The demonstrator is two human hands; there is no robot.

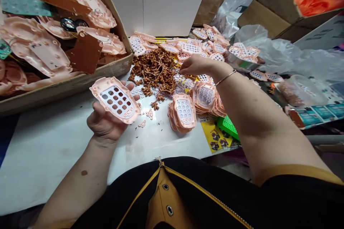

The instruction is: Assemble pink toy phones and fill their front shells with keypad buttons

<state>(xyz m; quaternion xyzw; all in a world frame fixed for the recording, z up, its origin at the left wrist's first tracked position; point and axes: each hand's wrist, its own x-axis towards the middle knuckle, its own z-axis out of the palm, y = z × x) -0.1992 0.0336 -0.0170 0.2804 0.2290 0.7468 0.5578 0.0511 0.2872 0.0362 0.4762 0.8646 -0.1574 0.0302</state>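
My left hand (106, 127) grips a pink plastic shell (115, 101), tilted, above the white tabletop; rows of holes run through its white panel. At the far side of the table my right hand (196, 65) reaches down, fingers bent together over small pale pieces (185, 81); whatever they pinch is hidden. Beside those fingers lies a heap of brown antler-shaped plastic parts (154, 69). Between my hands stands a stack of pink shells (184, 112), its top panel filled with pale keys. Another stack of filled shells (205, 96) sits under my right forearm.
A carton of pink shells and circuit boards (126, 65) stands at left. More perforated shells (192, 48) lie along the back before a white carton (172, 10). Small loose pieces (149, 113) dot the tabletop. A green perforated basket (228, 127) and a clear tub (301, 89) are at right.
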